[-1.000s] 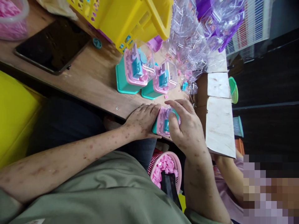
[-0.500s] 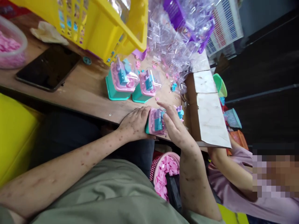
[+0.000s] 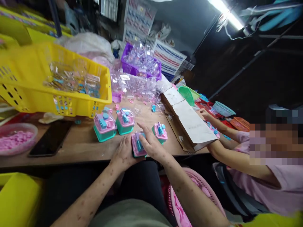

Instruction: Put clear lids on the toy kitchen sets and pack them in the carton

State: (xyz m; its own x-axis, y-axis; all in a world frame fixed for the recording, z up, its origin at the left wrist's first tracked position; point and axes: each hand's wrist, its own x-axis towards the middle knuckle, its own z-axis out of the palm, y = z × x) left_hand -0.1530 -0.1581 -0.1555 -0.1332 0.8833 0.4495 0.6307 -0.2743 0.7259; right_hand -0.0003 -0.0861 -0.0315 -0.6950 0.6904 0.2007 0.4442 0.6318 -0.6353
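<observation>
A small toy box (image 3: 136,145) with a teal base, a pink top and blue parts sits at the table's front edge between my hands. My left hand (image 3: 123,154) curls around its left side. On the right, my right hand (image 3: 153,145) grips its top and right side, one finger raised, and covers part of it. Three similar boxes stand nearby: one toy box (image 3: 104,125) to the left, another toy box (image 3: 125,120) behind, and a third toy box (image 3: 160,131) just beyond my right hand. The covers' exact fit is too blurred to tell.
A yellow basket (image 3: 54,97) with clear packages stands at the left, near a phone (image 3: 50,138) and a tub (image 3: 35,130) of pink pieces. Clear plastic covers (image 3: 134,86) pile up behind. An open carton (image 3: 191,123) borders the right, where a co-worker's arm (image 3: 236,160) reaches.
The view has tilted up, showing more of the room and the co-worker's arms. Both my hands stay at the same toy box, with little visible change in grip.
</observation>
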